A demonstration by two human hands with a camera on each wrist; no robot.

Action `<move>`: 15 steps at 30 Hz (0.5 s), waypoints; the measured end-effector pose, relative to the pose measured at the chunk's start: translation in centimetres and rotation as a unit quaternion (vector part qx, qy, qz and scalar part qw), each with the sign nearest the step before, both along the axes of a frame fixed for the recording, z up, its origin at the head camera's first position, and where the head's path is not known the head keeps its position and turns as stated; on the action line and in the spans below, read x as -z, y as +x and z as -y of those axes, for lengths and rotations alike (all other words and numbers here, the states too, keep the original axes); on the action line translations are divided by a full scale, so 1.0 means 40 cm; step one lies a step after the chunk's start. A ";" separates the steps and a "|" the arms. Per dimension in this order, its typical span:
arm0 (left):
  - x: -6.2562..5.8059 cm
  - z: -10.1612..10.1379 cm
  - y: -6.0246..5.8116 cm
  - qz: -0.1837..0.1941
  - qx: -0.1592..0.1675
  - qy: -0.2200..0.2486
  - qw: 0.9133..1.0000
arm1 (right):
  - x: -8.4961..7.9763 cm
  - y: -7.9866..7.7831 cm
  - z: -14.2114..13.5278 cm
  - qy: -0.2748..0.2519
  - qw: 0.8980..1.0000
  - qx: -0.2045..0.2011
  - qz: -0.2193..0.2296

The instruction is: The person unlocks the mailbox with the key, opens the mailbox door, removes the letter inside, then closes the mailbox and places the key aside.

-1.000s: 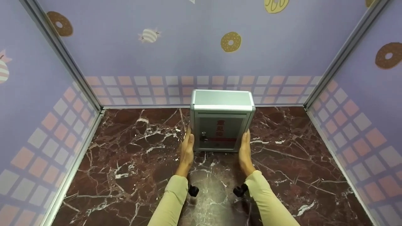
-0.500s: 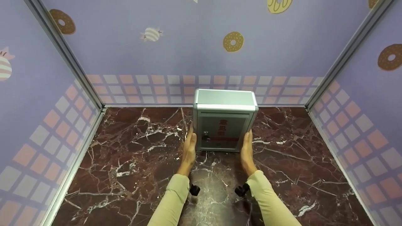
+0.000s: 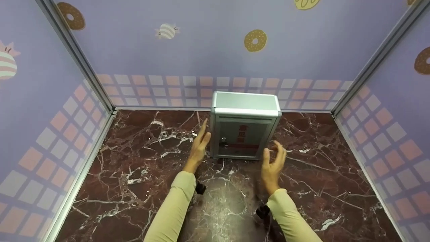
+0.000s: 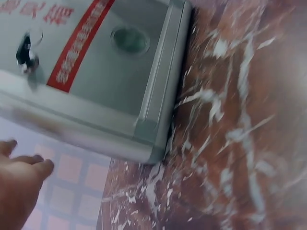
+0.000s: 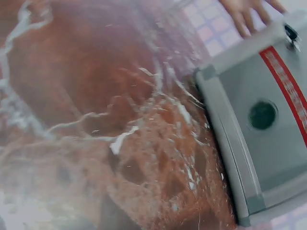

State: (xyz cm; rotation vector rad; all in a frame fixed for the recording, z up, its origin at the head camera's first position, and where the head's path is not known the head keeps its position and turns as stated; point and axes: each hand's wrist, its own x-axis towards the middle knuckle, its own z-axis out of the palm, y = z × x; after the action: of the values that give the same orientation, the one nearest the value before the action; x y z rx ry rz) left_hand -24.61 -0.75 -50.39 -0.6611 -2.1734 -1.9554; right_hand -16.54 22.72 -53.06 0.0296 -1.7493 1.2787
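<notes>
A silver-grey metal suggestion box (image 3: 243,126) stands upright on the dark red marbled surface, close to the back wall. Red characters and a red stripe mark its front. In the left wrist view a key (image 4: 25,53) with a dark head sits in the front lock, and a round green spot (image 4: 129,40) lies near the bottom edge. My left hand (image 3: 199,149) is beside the box's left side, fingers straight, with a slight gap between them. Off the lower right corner is my right hand (image 3: 273,166), apart from the box, its fingers loosely bent around nothing.
Lilac panels printed with doughnuts and sweets form the back wall (image 3: 208,50), left wall (image 3: 33,101) and right wall (image 3: 399,107). Metal strips edge them. The red marbled surface (image 3: 151,188) spreads out in front of the box and to both sides.
Both hands held the box by its sides earlier; now they have let go and moved outward. The box stays standing near the back wall, and the head view has shifted slightly.
</notes>
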 end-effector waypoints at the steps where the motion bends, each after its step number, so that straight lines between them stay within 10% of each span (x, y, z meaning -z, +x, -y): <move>1: 0.000 0.003 -0.011 0.006 0.006 -0.001 1.000 | -0.001 -0.003 0.010 0.024 0.999 0.009 -0.023; 15: 0.037 0.002 -0.076 -0.008 0.095 0.042 0.995 | 0.039 -0.104 0.114 0.299 0.953 -0.023 -0.028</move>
State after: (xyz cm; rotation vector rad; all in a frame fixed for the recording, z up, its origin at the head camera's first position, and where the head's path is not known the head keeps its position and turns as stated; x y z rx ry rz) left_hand -27.66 -0.84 -51.85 -0.8956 -2.0739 -2.1109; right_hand -20.72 18.18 -54.62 0.4512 -2.0340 0.7267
